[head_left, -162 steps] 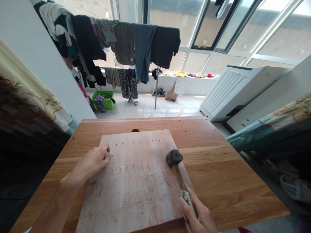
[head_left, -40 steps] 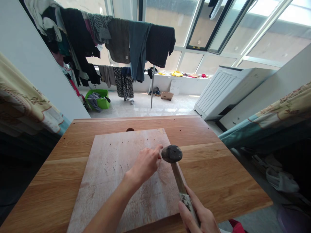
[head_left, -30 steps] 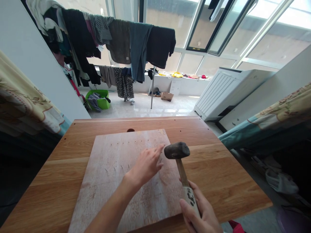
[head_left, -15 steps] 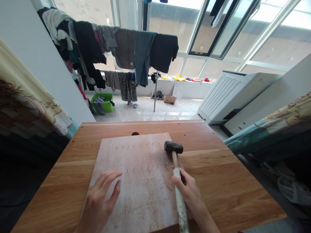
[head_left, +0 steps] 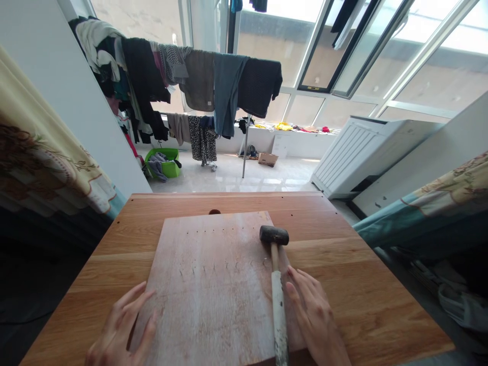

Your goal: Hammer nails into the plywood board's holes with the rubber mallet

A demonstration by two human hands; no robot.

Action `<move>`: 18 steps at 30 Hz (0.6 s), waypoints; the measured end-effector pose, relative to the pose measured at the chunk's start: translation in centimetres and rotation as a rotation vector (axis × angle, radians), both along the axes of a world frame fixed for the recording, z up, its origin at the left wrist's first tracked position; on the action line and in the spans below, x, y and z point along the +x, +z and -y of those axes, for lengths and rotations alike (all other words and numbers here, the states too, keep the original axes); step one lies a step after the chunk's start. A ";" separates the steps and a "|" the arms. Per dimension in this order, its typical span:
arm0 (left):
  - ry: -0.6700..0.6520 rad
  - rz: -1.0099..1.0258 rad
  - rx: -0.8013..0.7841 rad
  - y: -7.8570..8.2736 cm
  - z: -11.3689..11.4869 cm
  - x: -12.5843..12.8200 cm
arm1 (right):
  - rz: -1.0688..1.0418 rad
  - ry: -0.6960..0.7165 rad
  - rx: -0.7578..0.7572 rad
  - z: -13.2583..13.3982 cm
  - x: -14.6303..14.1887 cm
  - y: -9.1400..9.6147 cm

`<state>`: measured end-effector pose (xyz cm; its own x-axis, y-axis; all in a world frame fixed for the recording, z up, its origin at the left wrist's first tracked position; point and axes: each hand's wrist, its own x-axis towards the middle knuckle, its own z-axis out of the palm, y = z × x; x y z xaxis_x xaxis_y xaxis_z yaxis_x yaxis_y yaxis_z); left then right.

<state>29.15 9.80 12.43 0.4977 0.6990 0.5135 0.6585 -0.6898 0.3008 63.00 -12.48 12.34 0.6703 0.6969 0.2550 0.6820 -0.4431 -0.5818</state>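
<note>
A pale, worn wooden board (head_left: pixel 213 305) lies on the wooden table, with a row of nails (head_left: pixel 214 267) across its middle and a row of small dark holes near its far edge. Along the board's right side rests a mallet (head_left: pixel 278 305), its black head pointing away from me and its white-painted handle chipped. My right hand (head_left: pixel 312 310) is just right of the handle, fingers stretched out by the board's right edge and not wrapped round the mallet. At the board's left edge is my left hand (head_left: pixel 124 323), its fingers apart and holding nothing.
The table (head_left: pixel 373 284) spreads out beyond both sides of the board. Past its far edge stand a drying rack hung with clothes (head_left: pixel 229 86), a green basin (head_left: pixel 173 169) and a small cardboard box (head_left: pixel 268 159). Curtains (head_left: pixel 430 198) hang on either side.
My right hand has let go of the mallet, which now lies on the board, and moved to the right of its handle. My left hand has moved left and nearer, to the board's left edge.
</note>
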 end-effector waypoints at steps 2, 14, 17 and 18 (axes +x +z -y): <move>-0.075 0.013 -0.047 0.4 0.6 0.7 | 0.002 -0.005 -0.035 0.9 0.9 -0.7; -0.581 0.015 -0.205 2.8 6.3 13.1 | -0.053 -0.328 -0.220 7.4 14.1 1.8; -0.653 -0.036 -0.315 3.1 8.5 16.9 | -0.037 -0.404 -0.258 8.9 17.6 2.4; -0.672 -0.055 -0.339 3.2 9.1 18.0 | -0.031 -0.429 -0.270 9.3 18.6 2.6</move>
